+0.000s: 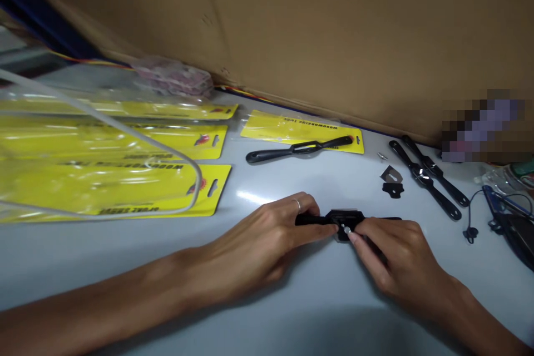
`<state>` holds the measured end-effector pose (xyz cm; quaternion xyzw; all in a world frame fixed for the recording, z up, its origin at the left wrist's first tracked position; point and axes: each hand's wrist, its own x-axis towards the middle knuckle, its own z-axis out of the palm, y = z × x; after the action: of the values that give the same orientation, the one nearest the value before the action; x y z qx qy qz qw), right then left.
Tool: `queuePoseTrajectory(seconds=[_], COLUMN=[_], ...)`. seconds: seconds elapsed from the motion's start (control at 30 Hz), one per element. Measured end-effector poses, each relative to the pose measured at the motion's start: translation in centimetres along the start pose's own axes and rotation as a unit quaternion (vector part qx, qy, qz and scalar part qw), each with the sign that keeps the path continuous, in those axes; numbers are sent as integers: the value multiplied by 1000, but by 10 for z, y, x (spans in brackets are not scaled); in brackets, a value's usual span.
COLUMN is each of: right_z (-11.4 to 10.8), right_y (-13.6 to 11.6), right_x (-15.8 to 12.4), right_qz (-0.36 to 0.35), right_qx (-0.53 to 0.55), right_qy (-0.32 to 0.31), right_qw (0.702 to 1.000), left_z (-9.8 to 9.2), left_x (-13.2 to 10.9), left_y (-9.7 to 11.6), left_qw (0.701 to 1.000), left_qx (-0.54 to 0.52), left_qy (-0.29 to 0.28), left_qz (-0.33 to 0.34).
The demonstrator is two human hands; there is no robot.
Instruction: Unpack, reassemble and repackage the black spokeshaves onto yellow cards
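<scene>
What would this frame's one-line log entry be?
left hand: on black tool | right hand: at its small silver part | on table: loose grey blade, yellow packs

The left hand [271, 233] covers part of one handle of the black tool [344, 214], and the right hand [403, 253] hides most of the other. The undersides of both hands are out of sight, and the small silver piece [347, 230] at the right fingertips is too small to identify. Both forearms run out of the frame. The yellow packs [217, 194] are cut off by the left edge and smeared there; the white cord [137, 136] leaves at that edge too. The pinkish bundle [173, 79] is blurred under its plastic. Pixelation masks whatever lies at far right, below which a dark object [519, 233] is cropped. The tiny metal bits [382, 156] cannot be made out.
</scene>
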<state>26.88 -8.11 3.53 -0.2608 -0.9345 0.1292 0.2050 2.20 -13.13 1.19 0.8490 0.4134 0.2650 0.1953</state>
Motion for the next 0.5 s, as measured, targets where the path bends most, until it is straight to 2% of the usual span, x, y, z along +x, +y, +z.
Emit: queuePoseTrajectory(seconds=[0.13,0.23,0.37,0.5], right_z=[4,-5,-17,-13], right_y=[-7,-3,7,8], right_x=[4,5,1,-1], right_qz=[-20,-34,-50,-75], right_qx=[27,24,-35,-87], right_qy=[6,33,37,29], right_qw=[999,999,997,993], left_z=[-2,-3,-2,-3], left_x=[1,3,2,2], left_y=[2,2,2,3], left_qw=[1000,1000,1000,1000], left_qx=[3,9,13,18], left_qy=[-9,-6,-12,-11], left_qz=[1,3,13,18])
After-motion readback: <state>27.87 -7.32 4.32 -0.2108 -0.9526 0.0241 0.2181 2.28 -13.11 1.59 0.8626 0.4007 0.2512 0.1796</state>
